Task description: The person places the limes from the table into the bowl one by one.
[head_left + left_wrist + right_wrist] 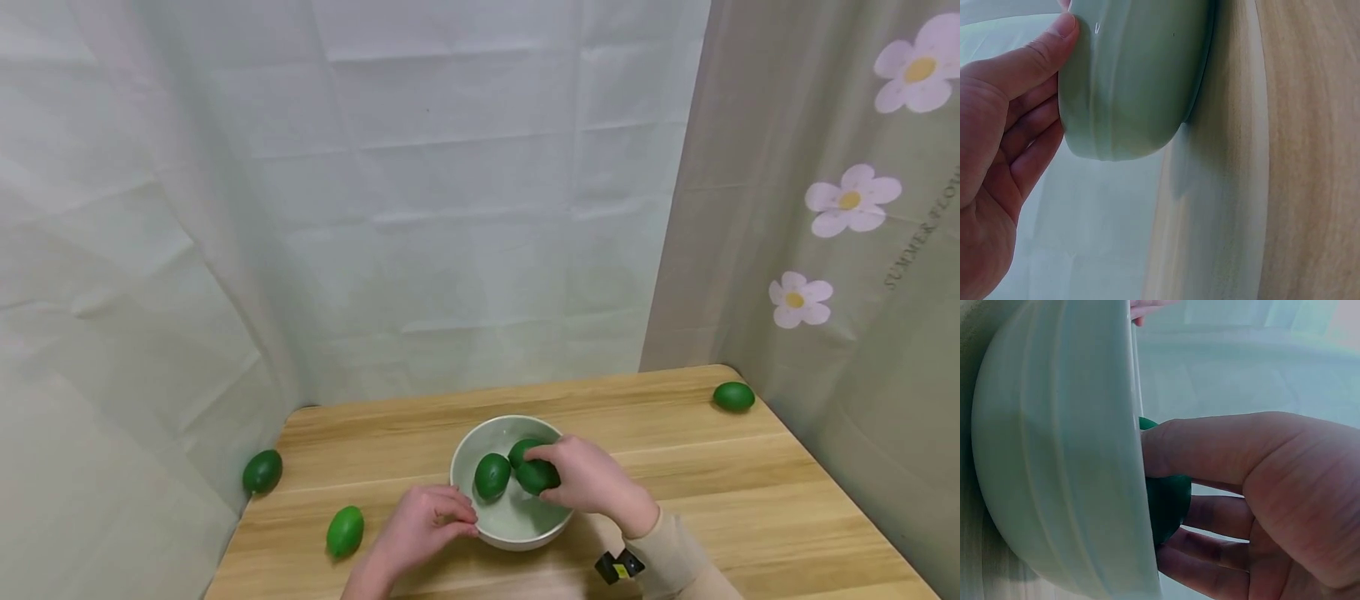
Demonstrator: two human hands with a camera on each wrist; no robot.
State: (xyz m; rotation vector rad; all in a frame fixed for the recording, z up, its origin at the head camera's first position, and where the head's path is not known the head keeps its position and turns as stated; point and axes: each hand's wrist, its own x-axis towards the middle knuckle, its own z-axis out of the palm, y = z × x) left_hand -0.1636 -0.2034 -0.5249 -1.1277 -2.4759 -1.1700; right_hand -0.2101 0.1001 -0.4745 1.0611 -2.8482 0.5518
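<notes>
A pale green bowl (517, 537) stands on the wooden table with several dark green limes in it. My left hand (426, 527) pinches its near left rim; in the left wrist view the thumb (1041, 53) lies along the outer wall. Reaching over the right rim, my right hand (592, 477) grips one lime (537, 477) inside the bowl. Beside that one lie another lime (492, 477) and a third (522, 451), partly covered by the right fingers. In the right wrist view the bowl wall (1066, 450) hides the lower part of the gripped lime (1169, 503).
On the table (705, 500), a brighter green lime (345, 532) lies left of the left hand. Another lime (262, 472) sits at the left edge, and one (733, 397) near the far right corner. Curtains (480, 208) hang behind and at both sides.
</notes>
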